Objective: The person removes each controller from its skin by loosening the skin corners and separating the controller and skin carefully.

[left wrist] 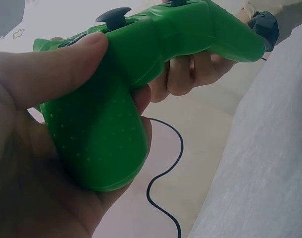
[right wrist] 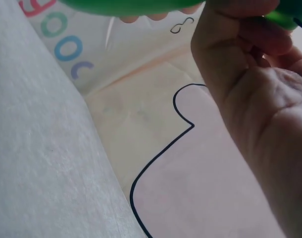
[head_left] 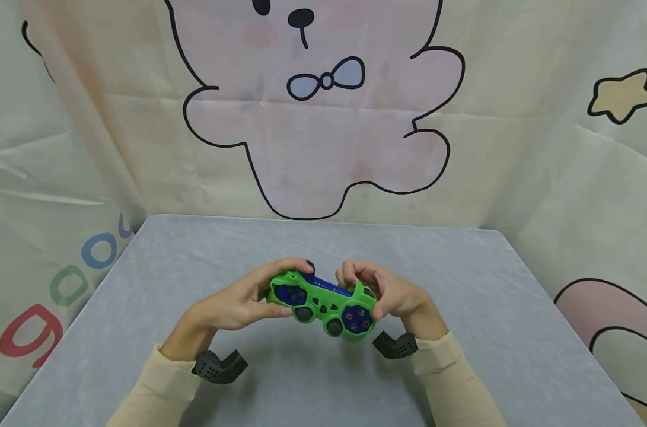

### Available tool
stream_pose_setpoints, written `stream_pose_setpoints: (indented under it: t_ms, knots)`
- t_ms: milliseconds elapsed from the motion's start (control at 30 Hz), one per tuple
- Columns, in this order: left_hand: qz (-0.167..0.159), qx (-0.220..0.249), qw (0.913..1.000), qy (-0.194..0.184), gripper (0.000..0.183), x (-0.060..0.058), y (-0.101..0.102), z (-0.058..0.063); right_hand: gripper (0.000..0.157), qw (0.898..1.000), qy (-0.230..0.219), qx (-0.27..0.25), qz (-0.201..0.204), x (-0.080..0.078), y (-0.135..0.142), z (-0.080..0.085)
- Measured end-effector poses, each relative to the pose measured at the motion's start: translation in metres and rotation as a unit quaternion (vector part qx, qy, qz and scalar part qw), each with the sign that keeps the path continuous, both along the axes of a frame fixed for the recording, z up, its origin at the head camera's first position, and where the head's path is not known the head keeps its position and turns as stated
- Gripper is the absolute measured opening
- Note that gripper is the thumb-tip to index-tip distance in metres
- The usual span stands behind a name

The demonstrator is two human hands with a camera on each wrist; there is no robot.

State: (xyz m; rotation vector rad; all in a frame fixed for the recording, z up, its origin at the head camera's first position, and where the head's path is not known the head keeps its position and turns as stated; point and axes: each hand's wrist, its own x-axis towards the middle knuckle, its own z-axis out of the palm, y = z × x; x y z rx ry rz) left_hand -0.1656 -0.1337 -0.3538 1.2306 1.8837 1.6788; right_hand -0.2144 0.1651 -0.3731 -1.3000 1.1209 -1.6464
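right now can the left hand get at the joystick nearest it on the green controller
Most likely yes: the left hand already grips that end of the controller, its thumb lies right beside that joystick, and nothing appears to stand between them.

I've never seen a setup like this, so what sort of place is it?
Probably a small staged recording booth: creased cartoon-printed sheets behind and beside a grey table, and dark devices at both wrists of someone holding a green controller.

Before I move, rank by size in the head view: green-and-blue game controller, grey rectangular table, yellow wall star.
1. Grey rectangular table
2. Green-and-blue game controller
3. Yellow wall star
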Motion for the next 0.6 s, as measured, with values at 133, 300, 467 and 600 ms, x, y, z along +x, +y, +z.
stream_pose_setpoints:
  t_ms: [133, 300, 467, 600]
  knots:
    - [-0.004, 0.001, 1.0, 0.003, 0.058, 0.001, -0.002, 0.003, 0.054, 1.0, 0.003, -0.011, -0.007, 0.0, -0.003, 0.0]
    - [0.011, -0.008, 0.9997, 0.022, 0.058, 0.001, -0.006, 0.005, 0.057, 0.998, 0.031, -0.026, -0.056, 0.001, -0.003, 0.001]
    - [0.029, -0.018, 0.9988, 0.034, 0.057, 0.002, -0.013, 0.009, 0.047, 0.986, 0.078, -0.01, -0.148, 0.005, 0.001, 0.008]
    - [0.053, -0.025, 0.9971, 0.048, 0.057, 0.002, -0.017, 0.013, 0.041, 0.972, 0.091, 0.01, -0.215, 0.01, 0.002, 0.013]
